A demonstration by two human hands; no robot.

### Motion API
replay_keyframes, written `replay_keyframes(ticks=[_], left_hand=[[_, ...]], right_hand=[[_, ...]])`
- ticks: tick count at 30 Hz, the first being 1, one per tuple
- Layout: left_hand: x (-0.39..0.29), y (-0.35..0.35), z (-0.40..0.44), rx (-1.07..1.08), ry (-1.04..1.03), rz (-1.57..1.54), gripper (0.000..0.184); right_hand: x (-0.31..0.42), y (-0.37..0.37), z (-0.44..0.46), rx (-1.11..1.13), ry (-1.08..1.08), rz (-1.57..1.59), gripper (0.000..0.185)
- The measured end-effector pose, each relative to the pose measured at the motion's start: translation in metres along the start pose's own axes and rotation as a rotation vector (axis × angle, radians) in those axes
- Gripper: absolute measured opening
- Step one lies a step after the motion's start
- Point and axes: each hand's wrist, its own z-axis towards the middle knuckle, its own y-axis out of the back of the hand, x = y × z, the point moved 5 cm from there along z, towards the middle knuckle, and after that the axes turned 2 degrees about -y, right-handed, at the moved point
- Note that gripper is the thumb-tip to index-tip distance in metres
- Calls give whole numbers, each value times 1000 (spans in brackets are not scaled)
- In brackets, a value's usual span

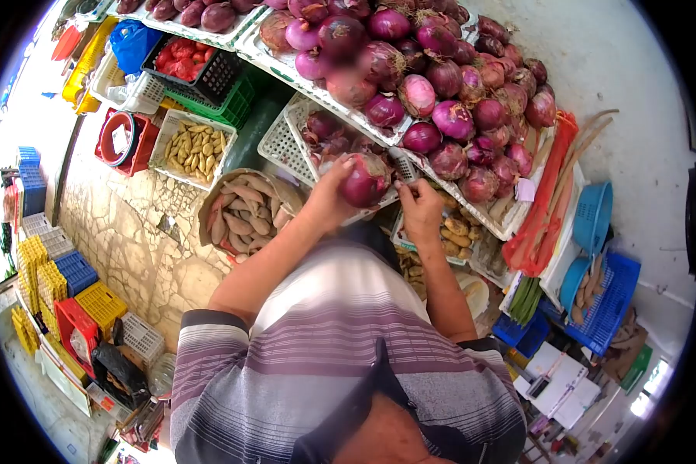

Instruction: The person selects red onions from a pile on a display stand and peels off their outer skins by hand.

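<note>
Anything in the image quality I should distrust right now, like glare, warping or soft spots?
Head view: strong fisheye bending, black surround, blue fringing at the left rim. Head view: upper left washed out white, bright glare low right. Head view: a smudge blurs part of the piled onions; the held onion looks reasonably clear.

1. Red onion (365, 184): large, rounded, glossy dark purple, with dry, papery skin toward twelve o'clock.
2. It is held up in the left fingers (339, 172); the right fingers (407, 195) are near its three o'clock side.

Place: shop, for vegetables
Onions (454, 117): heaped high
Sweet potatoes (249, 210): sackful
Crates (76, 272): stacked
Floor (124, 209): cracked stone
</note>
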Motion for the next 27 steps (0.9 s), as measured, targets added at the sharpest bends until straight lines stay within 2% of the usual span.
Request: replay_keyframes(ticks=[5, 12, 21, 24, 27], left_hand=[[-3, -5, -2, -61, -69, 140, 44], [3, -7, -4, -50, -64, 311, 41], [6, -2, -6, -116, -37, 390, 40], [6, -4, -7, -127, -36, 381, 41], [8, -2, -5, -100, -25, 396, 42]], right_hand=[[53, 16, -7, -107, 343, 180, 18], [73, 5, -5, -55, 547, 46, 18], [63, -2, 2, -64, 597, 7, 9], [52, -2, 7, -45, 476, 114, 7], [50, 0, 7, -67, 449, 89, 7]])
